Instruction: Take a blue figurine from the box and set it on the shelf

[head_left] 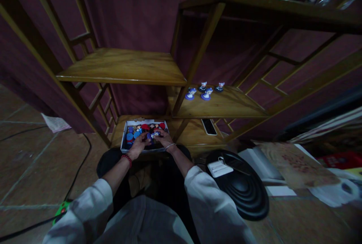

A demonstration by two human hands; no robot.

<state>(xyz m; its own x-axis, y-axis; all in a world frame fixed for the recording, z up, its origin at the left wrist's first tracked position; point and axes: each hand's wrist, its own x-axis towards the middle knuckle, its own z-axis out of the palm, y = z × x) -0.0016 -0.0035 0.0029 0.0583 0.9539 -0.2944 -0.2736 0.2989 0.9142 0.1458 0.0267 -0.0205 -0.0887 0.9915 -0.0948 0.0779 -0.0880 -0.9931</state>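
Note:
A shallow white box (123, 139) full of small red, blue and purple figurines sits on the lowest wooden shelf. Over its front part, my left hand (139, 146) has its fingers closed on a purple figurine (149, 137). My right hand (164, 139), beside it, has its fingers around a white and purple figurine (155, 134). Both hands are close together inside the box's outline. On the middle shelf at the right stand two purple-based figurines (207, 94) in front, with two dark-based figurines (220, 86) behind them.
A phone (209, 126) lies on the low shelf (190, 131), right of the box. A bare upper shelf (121, 65) juts out above the box. On the floor are a black ribbed base (243, 185) with a white case (220, 168), papers at right, and cables at left.

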